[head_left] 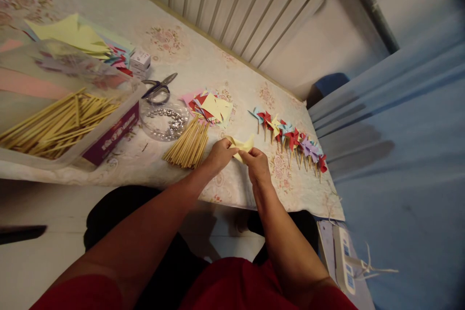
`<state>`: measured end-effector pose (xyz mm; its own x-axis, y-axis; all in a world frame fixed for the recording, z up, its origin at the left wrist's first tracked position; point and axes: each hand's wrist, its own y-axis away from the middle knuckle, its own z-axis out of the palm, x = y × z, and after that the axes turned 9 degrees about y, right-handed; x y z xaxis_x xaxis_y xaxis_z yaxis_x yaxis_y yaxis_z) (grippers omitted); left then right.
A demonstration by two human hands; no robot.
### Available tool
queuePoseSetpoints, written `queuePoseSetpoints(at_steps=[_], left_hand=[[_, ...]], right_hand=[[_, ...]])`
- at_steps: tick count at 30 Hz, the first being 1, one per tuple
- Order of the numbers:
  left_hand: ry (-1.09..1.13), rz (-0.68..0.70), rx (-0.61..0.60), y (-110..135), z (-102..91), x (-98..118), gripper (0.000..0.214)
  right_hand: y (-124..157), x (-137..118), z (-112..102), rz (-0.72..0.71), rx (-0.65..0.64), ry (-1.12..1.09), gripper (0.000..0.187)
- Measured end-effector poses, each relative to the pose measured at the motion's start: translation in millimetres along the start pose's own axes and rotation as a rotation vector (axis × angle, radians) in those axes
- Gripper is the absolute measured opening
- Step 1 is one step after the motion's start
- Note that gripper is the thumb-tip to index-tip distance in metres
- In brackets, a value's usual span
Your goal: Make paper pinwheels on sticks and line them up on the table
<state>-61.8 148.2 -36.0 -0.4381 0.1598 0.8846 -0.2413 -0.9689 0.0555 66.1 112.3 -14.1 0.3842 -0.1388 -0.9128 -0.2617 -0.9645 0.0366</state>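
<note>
Yellow paper [247,145] betw. L hand [219,151] & R hand [258,162], fingers pinched shut on it; prob. mid-fold; next bend needs steady grip.

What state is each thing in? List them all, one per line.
Left hand: fingers pinching yellow paper
Right hand: fingers pinching the same paper
Yellow paper: bent, held between both hands
Pinwheels: assembled, lying in a row
Stick pile: loose on the table
Cut papers: heaped loosely
Round dish: open, holding small shiny pieces
Scissors: lying unheld
Plastic box: open, holding sticks
</note>
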Motion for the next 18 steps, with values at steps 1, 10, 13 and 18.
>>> queuePoseSetpoints(at_steps=[1, 10, 13, 18], left_hand=[[-0.015, -0.005, 0.003, 1, 0.4, 2, 0.02], [-0.063, -0.025, -0.006, 6, 3.9, 13, 0.013], [-0.022, -0.053, -0.044, 7, 4.2, 15, 0.012], [0.029, -0.137, -0.105, 8, 3.0, 18, 0.009]], right_hand=[[0, 0, 0, 0.003, -0.003, -0.003, 0.028], [-3, 1, 1, 0.013, 0.026, -0.008, 0.028], [-2, 0, 0, 0.003, 0.035, 0.009, 0.026], [0, 1, -1, 0.026, 0.019, -0.059, 0.023]])
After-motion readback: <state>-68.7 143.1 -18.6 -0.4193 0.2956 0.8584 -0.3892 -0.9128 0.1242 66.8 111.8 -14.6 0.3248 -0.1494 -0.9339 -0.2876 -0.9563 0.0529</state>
